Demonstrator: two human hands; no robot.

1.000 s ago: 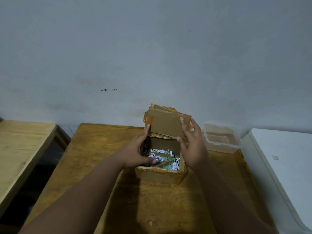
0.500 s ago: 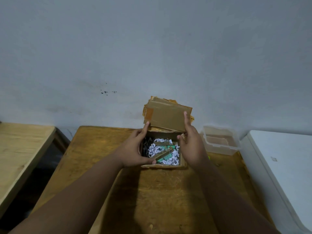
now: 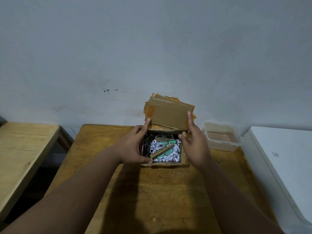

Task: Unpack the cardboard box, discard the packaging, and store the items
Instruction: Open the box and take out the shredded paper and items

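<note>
An open cardboard box (image 3: pixel 183 157) sits at the far middle of the wooden table (image 3: pixel 152 191). Its far flaps (image 3: pixel 168 115) stand upright against the wall. Inside lie white shredded paper (image 3: pixel 157 147), green items (image 3: pixel 163 143) and a long brown carton (image 3: pixel 162 150) lying diagonally on top. My left hand (image 3: pixel 135 146) grips the box's left wall, thumb at the front corner. My right hand (image 3: pixel 194 142) rests against the right wall, its index finger raised along the edge of the upright flap.
A clear plastic container (image 3: pixel 221 136), nothing in it, stands right of the box near the wall. A white appliance top (image 3: pixel 287 166) borders the table on the right. A lighter wooden table (image 3: pixel 22 152) sits to the left across a dark gap.
The box has been set down flat and further back on the table. Both hands stayed on its sides, and the far flaps stand more upright.
</note>
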